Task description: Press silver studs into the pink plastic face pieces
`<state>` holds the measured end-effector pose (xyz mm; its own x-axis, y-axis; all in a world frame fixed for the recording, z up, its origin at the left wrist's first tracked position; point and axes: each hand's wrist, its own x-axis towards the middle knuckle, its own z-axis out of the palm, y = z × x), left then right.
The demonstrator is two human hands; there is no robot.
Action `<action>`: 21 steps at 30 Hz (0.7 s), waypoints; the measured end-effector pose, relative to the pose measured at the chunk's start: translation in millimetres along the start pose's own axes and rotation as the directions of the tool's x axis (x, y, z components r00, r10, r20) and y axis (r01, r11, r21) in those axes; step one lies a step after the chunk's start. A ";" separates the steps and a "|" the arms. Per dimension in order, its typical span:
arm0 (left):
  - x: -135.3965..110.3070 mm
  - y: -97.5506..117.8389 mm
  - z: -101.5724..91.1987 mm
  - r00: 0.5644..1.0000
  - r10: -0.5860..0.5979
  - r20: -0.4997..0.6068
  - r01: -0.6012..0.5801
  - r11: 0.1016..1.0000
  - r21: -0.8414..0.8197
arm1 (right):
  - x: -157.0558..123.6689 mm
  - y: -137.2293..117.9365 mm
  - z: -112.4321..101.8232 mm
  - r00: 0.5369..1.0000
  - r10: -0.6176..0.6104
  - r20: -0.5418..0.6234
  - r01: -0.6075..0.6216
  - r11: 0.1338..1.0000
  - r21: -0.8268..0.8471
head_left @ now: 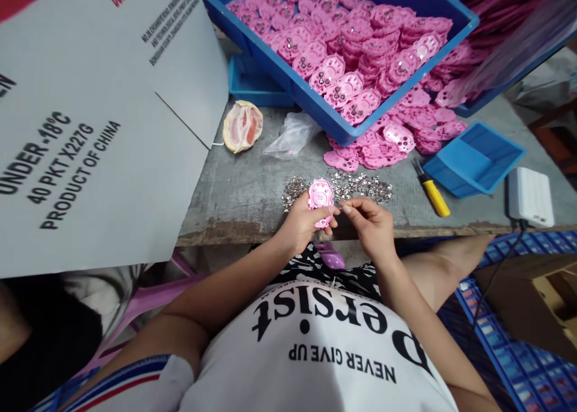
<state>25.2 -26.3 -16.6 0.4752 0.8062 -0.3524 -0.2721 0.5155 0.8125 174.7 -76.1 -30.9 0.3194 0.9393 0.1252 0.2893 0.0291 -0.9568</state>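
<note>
My left hand [301, 224] grips a pink plastic casing [321, 194] just above the table's front edge. The casing has molded holes and ridges on its face. Close beside it, my right hand [370, 223] is closed in a pinch, thumb against forefinger. Whatever lies between those fingertips is too small to make out. Small shiny metal pieces [364, 187] are spread in a heap on the table behind both hands, with more of the metal bits [294, 191] to the left of the casing.
A blue crate [288, 81] of stacked pink casings stands behind, with loose pink casings [383, 151] in front. To the right are a yellow-handled screwdriver [435, 197], a blue tray [478, 154] and a white power bank [531, 196]. Left are a cut fruit [242, 127] and a large carton [112, 124].
</note>
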 end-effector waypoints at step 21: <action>3.7 -0.9 -25.0 0.991 0.015 -0.134 -0.009 0.999 0.044 | 11.1 23.7 -8.7 0.965 -0.222 0.136 0.243 0.585 -0.774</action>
<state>6.3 -16.5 -30.3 0.3546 0.8455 -0.3992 -0.2395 0.4949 0.8353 192.9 -68.0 -49.9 0.1216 0.9469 0.2978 0.9451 -0.0188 -0.3262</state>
